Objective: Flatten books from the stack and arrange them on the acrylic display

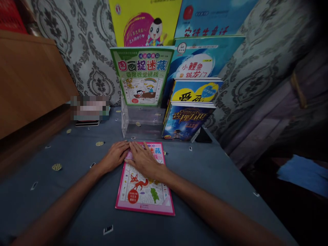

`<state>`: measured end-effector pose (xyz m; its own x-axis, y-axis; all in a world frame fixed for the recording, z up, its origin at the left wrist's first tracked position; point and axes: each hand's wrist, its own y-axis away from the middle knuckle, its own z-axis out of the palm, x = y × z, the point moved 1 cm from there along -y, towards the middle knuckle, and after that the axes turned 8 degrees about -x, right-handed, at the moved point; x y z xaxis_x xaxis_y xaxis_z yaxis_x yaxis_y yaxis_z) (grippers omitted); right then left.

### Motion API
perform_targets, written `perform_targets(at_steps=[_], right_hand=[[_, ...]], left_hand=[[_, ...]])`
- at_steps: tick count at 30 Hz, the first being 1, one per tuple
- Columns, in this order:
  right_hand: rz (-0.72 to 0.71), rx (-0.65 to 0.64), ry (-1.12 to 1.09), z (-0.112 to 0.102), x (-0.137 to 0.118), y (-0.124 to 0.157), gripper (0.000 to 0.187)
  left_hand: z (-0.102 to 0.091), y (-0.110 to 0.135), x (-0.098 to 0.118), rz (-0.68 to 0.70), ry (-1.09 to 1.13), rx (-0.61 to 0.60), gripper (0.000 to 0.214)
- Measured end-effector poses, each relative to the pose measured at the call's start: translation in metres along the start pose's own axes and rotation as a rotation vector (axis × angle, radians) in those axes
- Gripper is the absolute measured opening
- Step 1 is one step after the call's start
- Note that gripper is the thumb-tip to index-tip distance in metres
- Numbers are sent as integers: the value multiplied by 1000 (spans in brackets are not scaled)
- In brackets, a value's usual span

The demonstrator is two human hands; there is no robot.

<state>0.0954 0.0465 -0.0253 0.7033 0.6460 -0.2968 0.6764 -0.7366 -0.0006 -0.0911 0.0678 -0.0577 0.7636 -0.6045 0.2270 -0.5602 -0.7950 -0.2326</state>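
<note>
A pink children's activity book (145,191) with a fox drawing lies flat on the blue-grey tablecloth (77,191) in front of me. My right hand (143,160) rests flat on the book's upper part, fingers stretched out. My left hand (115,157) lies at the book's top left corner, fingers together and touching the edge, next to my right hand. Just beyond stands a clear acrylic display rack (142,121) with an empty lower tier.
The rack holds a green puzzle book (140,75), a yellow book (145,22) and several blue books (191,109) to the right. A wooden panel (28,82) stands at left, patterned curtain (84,44) behind, a small blurred item (88,109) at back left.
</note>
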Motion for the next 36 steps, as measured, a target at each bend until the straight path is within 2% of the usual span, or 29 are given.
perform_targets(at_steps=[14, 24, 31, 36], right_hand=[[36, -30, -18, -6, 7, 10, 67], [-2, 44, 24, 1, 18, 14, 63], [42, 8, 12, -7, 17, 19, 62], [63, 21, 20, -4, 23, 23, 61]], left_hand=[[-3, 0, 3, 7, 26, 2, 40], [0, 0, 2, 27, 31, 34, 39], [-3, 0, 3, 24, 21, 7, 39], [-4, 0, 4, 7, 12, 4, 39]])
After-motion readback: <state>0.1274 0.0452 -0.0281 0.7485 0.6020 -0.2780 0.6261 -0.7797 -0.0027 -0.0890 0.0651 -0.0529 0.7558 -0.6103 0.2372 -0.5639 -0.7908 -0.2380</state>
